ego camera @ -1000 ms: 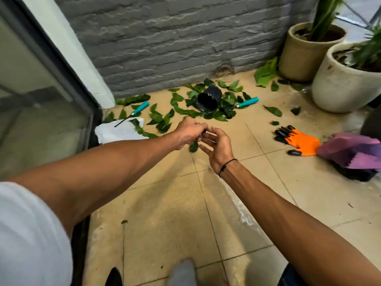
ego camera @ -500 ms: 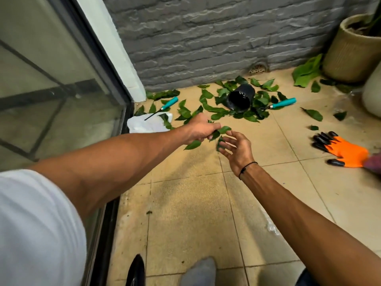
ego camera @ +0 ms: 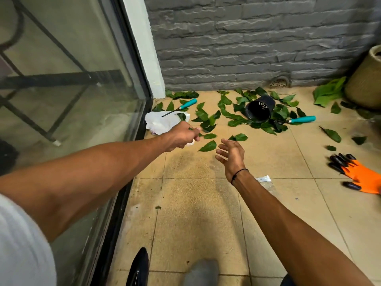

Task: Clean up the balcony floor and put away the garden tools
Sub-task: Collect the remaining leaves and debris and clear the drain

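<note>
Green leaves [ego camera: 210, 145] lie scattered over the tan floor tiles near the grey wall. A black plastic pot [ego camera: 260, 109] lies on its side among them. Two teal-handled tools lie on the floor: one [ego camera: 179, 107] partly on a white plastic bag [ego camera: 160, 121], the other [ego camera: 298, 120] right of the pot. My left hand [ego camera: 181, 135] hovers over the bag's edge with curled fingers pinching a leaf or two. My right hand [ego camera: 230, 154] is open, fingers spread, just above the tiles beside a loose leaf.
Orange gloves with black claw tips [ego camera: 356, 174] lie at the right edge. A woven planter [ego camera: 367, 83] stands in the far right corner. A glass sliding door [ego camera: 68, 104] runs along the left. A floor drain [ego camera: 279, 82] sits at the wall's base.
My view has swung left and closer to the floor. My left hand moved left toward the white bag with leaves in it; my right hand opened and drew apart from it.
</note>
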